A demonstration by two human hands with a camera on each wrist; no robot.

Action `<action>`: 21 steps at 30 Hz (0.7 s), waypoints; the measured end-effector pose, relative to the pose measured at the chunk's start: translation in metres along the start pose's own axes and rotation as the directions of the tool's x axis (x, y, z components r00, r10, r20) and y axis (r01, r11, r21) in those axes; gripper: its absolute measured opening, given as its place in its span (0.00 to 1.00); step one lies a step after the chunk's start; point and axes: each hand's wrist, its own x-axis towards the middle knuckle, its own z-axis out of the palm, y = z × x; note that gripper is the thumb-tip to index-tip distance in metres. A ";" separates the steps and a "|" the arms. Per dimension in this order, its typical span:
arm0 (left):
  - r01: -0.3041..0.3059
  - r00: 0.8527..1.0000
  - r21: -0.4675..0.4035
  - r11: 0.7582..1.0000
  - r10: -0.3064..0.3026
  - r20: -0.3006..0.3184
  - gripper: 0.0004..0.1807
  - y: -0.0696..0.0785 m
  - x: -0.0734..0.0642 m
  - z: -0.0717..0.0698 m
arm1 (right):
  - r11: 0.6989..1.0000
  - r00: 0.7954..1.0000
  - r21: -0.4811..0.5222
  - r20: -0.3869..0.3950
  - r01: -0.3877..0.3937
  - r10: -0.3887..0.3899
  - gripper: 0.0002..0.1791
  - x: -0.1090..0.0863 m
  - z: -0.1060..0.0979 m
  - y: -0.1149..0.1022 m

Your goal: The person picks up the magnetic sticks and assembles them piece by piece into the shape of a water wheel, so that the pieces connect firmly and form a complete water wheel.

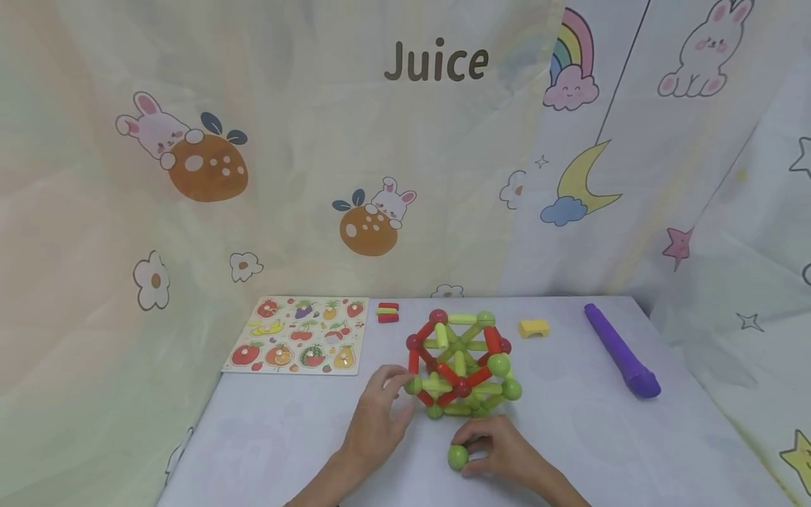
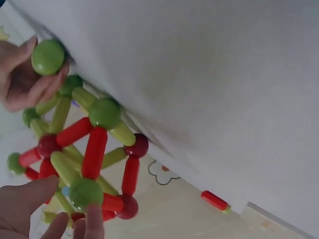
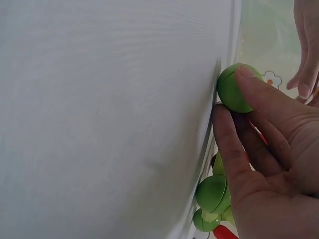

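A frame of red and yellow-green rods joined by red and green balls (image 1: 462,386) stands on the white table. My left hand (image 1: 380,415) is at its left side, a fingertip touching a green corner ball (image 2: 85,194). The thumb of that hand stays apart from the ball. In front of the frame, my right hand (image 1: 503,451) pinches a loose green ball (image 1: 458,458) between thumb and fingers, low over the tabletop. The right wrist view shows the same green ball (image 3: 234,88) under the thumb, with the right hand (image 3: 279,164) partly hiding the frame behind.
A fruit puzzle board (image 1: 298,336) lies at the back left of the table (image 1: 570,436). Beside it are a few red and yellow-green rods (image 1: 388,313). A yellow arched block (image 1: 533,328) and a purple toy microphone (image 1: 622,351) lie at the right. Printed cloth (image 1: 285,141) hangs behind.
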 end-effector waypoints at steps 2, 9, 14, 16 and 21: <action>-0.059 0.998 0.048 0.997 0.060 -0.021 0.24 0.004 -0.006 0.003 | 1.000 1.000 -0.004 -0.001 0.007 -0.007 0.17 0.000 0.000 0.000; -0.335 0.936 0.050 0.941 0.327 0.128 0.20 0.012 -0.021 0.021 | 1.000 1.000 -0.013 -0.019 0.011 -0.011 0.17 -0.001 0.000 0.000; -0.395 0.879 0.042 0.918 0.364 0.308 0.21 0.012 -0.023 0.031 | 0.998 0.998 -0.019 -0.028 0.054 -0.055 0.18 -0.003 0.001 0.001; -0.385 0.882 0.069 0.920 0.345 0.321 0.20 0.011 -0.023 0.031 | 0.998 0.998 -0.025 -0.025 0.059 -0.059 0.18 -0.004 0.001 0.001; -0.290 0.949 0.148 0.945 0.264 0.172 0.17 0.009 -0.018 0.022 | 0.999 0.999 -0.053 -0.031 0.014 -0.015 0.17 -0.005 -0.002 0.001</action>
